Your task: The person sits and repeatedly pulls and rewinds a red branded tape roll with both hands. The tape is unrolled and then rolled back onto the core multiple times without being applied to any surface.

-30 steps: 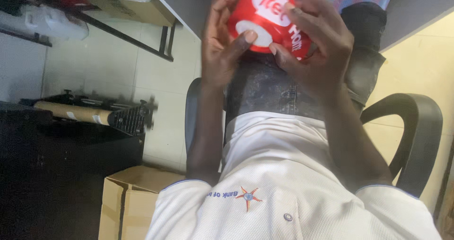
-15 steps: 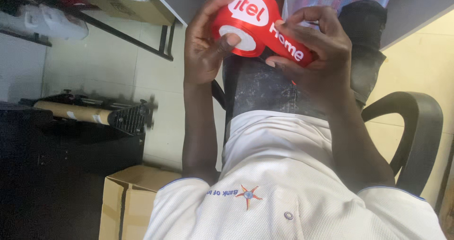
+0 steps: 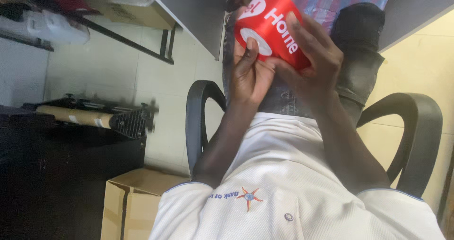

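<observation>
Both hands together on a red roll of glossy tape, raised in front of the chest. Right hand wrapped over the roll's outer band, fingers spread across the top and thumb underneath, apparently to steady it and keep it from turning. Left hand pressed to the roll's flat side, thumb laid on the white core and fingertips at the rim, seemingly feeling along the edge. Roll tilted so that its flat face looks toward the left hand; white lettering across the red band. Whether any loose end is pinched cannot be told.

Just below the hands, dark trousers and a white shirt with a small star emblem, forearms coming up from it. Either side of the arms, black curved armrests of a chair. Beyond the roll, a striped cloth and the grey edge of a worktop. Well off to the left hand's side, pale floor tiles, a brown cardboard box standing open, a cardboard tube lying on dark gear, and a black metal frame.
</observation>
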